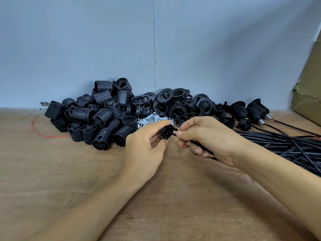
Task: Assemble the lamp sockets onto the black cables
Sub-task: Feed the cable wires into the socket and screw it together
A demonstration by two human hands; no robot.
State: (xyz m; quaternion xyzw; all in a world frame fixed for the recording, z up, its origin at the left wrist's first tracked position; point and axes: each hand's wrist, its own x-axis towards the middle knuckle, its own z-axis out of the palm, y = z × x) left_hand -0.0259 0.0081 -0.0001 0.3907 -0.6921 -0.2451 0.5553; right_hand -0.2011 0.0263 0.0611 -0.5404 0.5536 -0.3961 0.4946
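My left hand (147, 143) grips a small black socket cap (167, 131) between thumb and fingers, just above the wooden table (69, 171). My right hand (206, 138) pinches the end of a black cable (174, 134) with thumb and forefinger, its tip touching the cap. The cable runs back under my right palm, with a bit of red wire showing below the fingers. A bundle of black cables (286, 145) lies to the right.
A pile of ribbed black socket bodies (97, 117) lies at the back left, black rings (173, 100) behind the hands, small silver metal tubes (149, 120) between them. Finished sockets on cables (250, 110) stand at the back right. A cardboard box (309, 94) is at the far right, a loose red wire (43, 134) at the left.
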